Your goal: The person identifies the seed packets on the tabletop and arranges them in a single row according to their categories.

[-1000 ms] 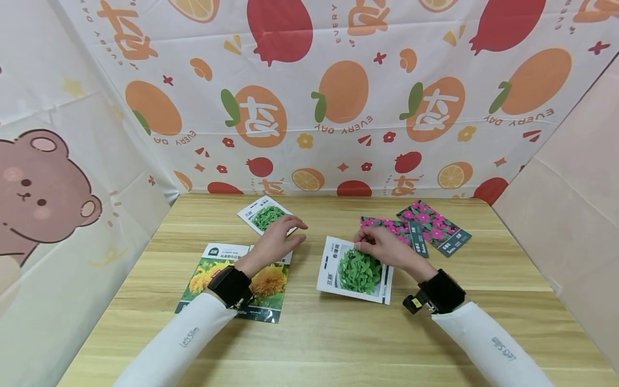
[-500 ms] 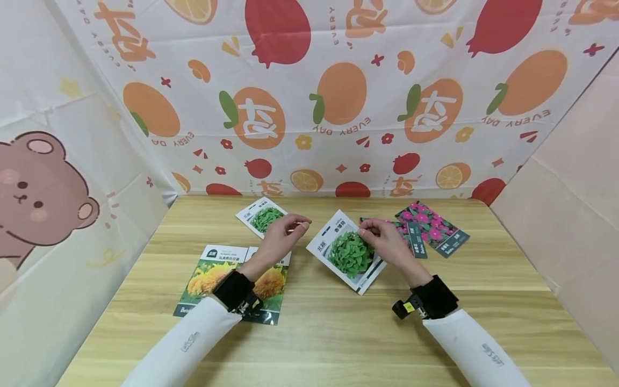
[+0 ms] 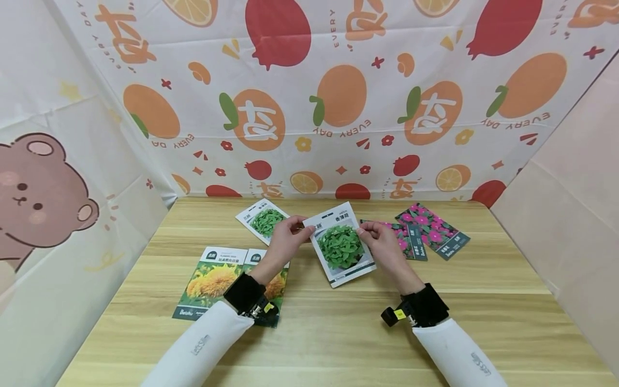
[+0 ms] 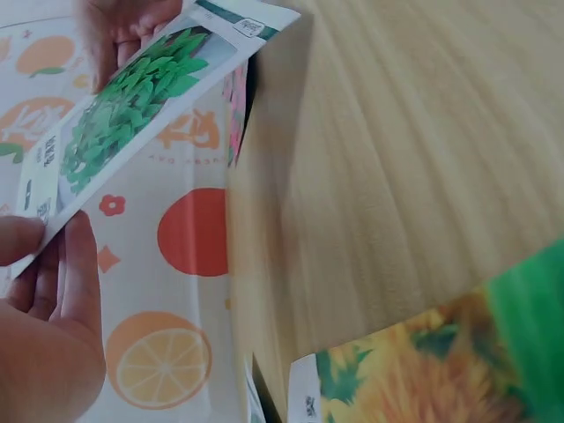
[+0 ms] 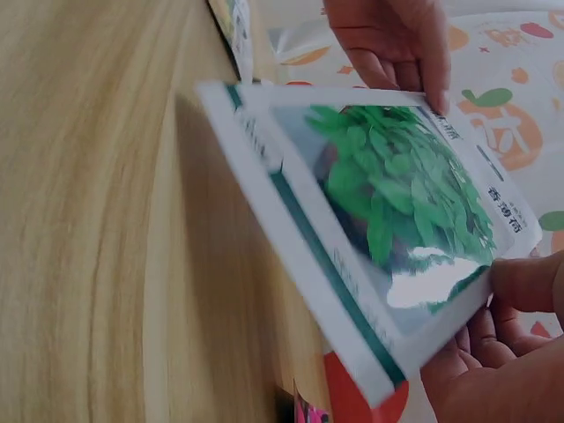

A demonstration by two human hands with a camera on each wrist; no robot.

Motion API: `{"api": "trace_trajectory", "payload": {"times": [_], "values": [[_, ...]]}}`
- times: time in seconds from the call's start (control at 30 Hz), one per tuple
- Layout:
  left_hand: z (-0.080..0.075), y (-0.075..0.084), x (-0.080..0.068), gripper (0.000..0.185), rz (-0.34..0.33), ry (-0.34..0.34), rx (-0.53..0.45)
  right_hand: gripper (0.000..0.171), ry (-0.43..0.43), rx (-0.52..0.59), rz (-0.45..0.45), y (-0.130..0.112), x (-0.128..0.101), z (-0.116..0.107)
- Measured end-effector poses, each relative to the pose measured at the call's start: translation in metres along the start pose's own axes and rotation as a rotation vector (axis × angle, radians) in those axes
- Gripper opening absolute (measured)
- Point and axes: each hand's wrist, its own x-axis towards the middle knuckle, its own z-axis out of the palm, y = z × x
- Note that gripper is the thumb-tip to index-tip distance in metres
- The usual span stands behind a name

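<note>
At the lower left of the head view, two sunflower packets lay flat on the bench, partly covered by the left forearm. Further up, a green-leaf packet lay flat by the left hand.

The change concerned the mint packet at the centre of the frame. A second before, it had lain lower on the bench, right of centre, touched only by the right hand, while the left hand rested on the green-leaf packet. Since then it had been lifted, carried up and leftwards, and turned nearly upright towards the head camera. It was now pinched by both hands: its upper left edge was held between the left thumb and fingers, and its right edge was gripped by the curled fingers of the right hand. Both wrist views showed it raised clear of the bench.

It was judged that the packet had been taken up for handling rather than merely shifted.

At the right, two pink-flower packets lay untouched just beyond the right hand.
</note>
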Motion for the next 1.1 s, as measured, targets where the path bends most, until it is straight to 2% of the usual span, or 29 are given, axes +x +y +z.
{"api": "trace_trajectory", "payload": {"times": [0.1,0.27,0.4,0.53,0.7,0.87,1.1], "values": [[-0.001,0.002,0.001,0.028,-0.005,0.036,0.010,0.026,0.004,0.004,-0.013,-0.001,-0.001,0.001],[-0.006,0.006,0.002,0.029,-0.002,0.041,0.056,0.031,-0.047,-0.019,-0.041,-0.003,-0.002,-0.004],[-0.009,0.008,0.004,0.028,0.007,0.013,0.101,0.036,-0.081,-0.103,-0.112,-0.009,0.000,-0.011],[-0.010,0.011,0.006,0.031,0.031,-0.029,0.180,0.037,-0.073,-0.209,-0.185,-0.017,0.004,-0.016],[-0.010,0.012,0.007,0.032,0.078,-0.061,0.307,0.032,-0.087,-0.281,-0.212,-0.024,0.009,-0.019],[-0.010,0.012,0.004,0.031,0.106,-0.069,0.376,0.022,-0.141,-0.327,-0.221,-0.027,0.013,-0.019],[-0.015,0.008,0.001,0.032,0.063,-0.125,0.396,0.012,-0.214,-0.386,-0.229,-0.024,0.018,-0.014]]}}
